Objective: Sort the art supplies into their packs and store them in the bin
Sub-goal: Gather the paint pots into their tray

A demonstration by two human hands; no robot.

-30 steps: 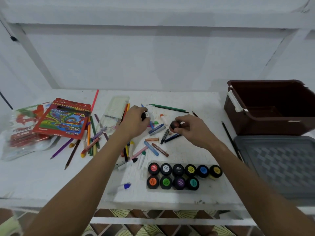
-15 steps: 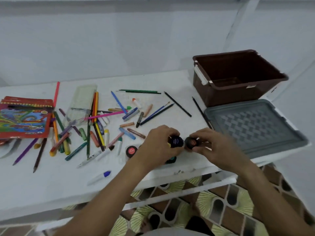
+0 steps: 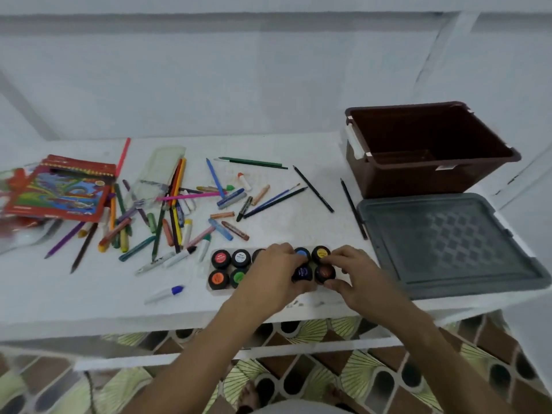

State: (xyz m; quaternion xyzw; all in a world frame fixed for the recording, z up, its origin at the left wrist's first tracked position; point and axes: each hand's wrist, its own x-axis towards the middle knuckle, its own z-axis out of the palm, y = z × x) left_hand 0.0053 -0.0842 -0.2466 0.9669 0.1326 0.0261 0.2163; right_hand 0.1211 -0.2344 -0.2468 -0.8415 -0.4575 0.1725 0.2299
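Note:
A clear tray of small black paint pots [image 3: 220, 259] with coloured lids lies near the table's front edge. My left hand [image 3: 274, 273] grips a purple-lidded pot [image 3: 302, 272] at the tray's right part and hides several pots. My right hand [image 3: 351, 274] grips a brown-lidded pot [image 3: 325, 272] right beside it, at the tray's right end. Loose crayons, pencils and markers [image 3: 176, 216] lie scattered to the left. The brown bin [image 3: 430, 147] stands open at the back right.
The grey bin lid [image 3: 451, 243] lies flat in front of the bin. A red pencil pack [image 3: 59, 189] and plastic sleeves [image 3: 158, 171] sit at the left. Black pencils [image 3: 354, 209] lie between the tray and the lid. The table's front edge runs just below my hands.
Both hands came from the middle of the table, each with a paint pot, down to the tray's right end. The camera view shifted left and back.

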